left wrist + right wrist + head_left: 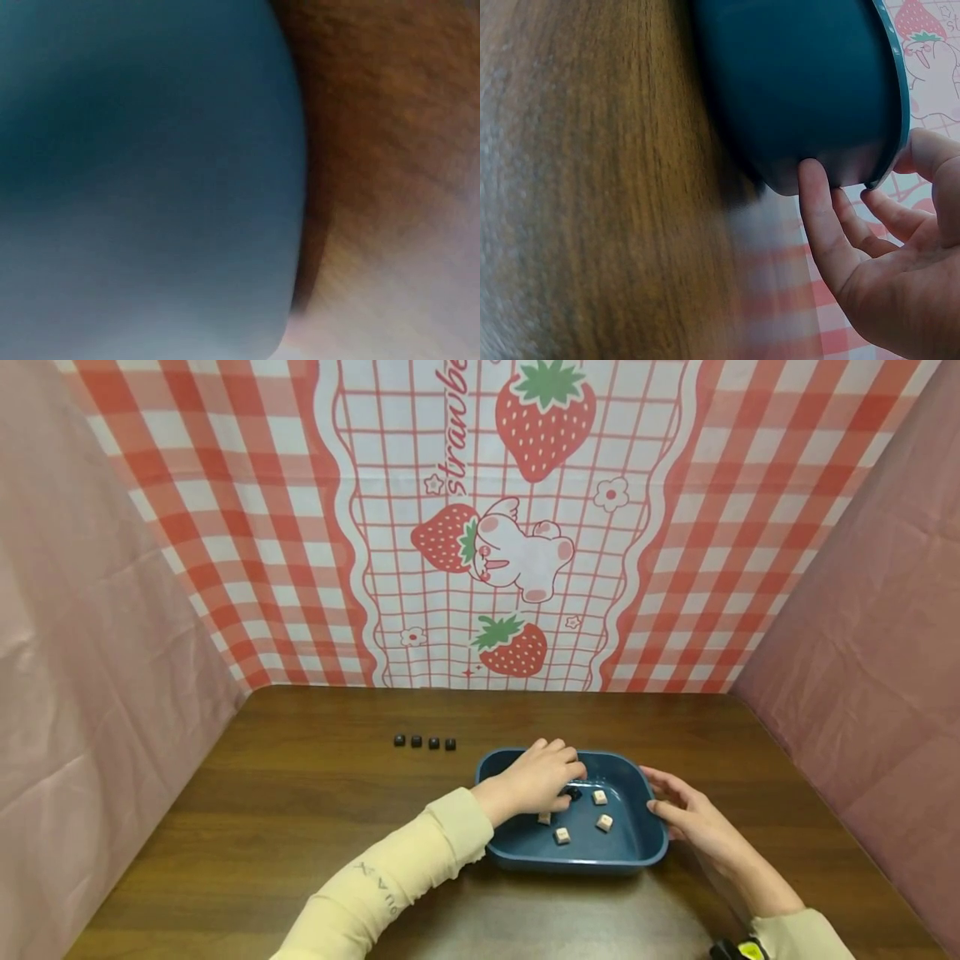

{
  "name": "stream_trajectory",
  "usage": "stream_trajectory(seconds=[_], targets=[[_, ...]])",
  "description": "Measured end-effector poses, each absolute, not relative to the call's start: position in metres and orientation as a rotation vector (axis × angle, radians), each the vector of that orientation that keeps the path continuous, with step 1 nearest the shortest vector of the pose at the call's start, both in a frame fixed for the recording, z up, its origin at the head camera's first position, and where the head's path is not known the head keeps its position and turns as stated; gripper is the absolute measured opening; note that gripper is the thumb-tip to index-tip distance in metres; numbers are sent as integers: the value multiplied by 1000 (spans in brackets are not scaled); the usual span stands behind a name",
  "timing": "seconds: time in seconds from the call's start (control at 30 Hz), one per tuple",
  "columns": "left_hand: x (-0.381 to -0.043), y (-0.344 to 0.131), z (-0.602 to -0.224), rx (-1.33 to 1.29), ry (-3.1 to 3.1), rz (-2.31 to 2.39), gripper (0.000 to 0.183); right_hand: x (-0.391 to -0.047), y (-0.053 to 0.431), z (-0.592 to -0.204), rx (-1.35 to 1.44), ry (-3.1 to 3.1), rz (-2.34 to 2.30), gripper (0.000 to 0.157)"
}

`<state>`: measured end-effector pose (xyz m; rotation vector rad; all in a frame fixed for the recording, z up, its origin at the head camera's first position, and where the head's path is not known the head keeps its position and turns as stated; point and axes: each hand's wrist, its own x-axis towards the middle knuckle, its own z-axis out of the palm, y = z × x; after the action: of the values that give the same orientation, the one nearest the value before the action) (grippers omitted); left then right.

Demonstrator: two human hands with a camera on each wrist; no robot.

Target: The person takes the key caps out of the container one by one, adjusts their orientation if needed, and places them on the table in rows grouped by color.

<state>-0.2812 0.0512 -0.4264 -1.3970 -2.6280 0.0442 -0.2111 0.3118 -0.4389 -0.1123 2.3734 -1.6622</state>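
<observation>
In the head view my left hand [536,777] reaches over the left side of a blue tray [577,862], its fingers bent downward. A black keycap [573,793] lies just beside the thumb, below the index finger; a gap shows between that finger and the keycap. Several cream keycaps [603,822] lie on the tray floor, one partly covered by the left hand. My right hand [693,818] holds the tray's right end, thumb at the rim and fingers [815,195] against the outer wall. The left wrist view is blurred and shows mostly the tray's outer wall [150,150].
Behind the tray to the left, several black keycaps [416,741] stand in a row on the brown wooden table [300,793]. A checked strawberry cloth [487,635] hangs at the back. Pink cloths [847,635] close off both sides.
</observation>
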Motion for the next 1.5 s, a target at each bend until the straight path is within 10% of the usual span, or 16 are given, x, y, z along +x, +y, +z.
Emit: stream_trajectory(seconds=[1.5], targets=[[-278, 49, -433, -1430, -2587, 154, 18, -211, 313, -438, -111, 2385, -1645, 62]])
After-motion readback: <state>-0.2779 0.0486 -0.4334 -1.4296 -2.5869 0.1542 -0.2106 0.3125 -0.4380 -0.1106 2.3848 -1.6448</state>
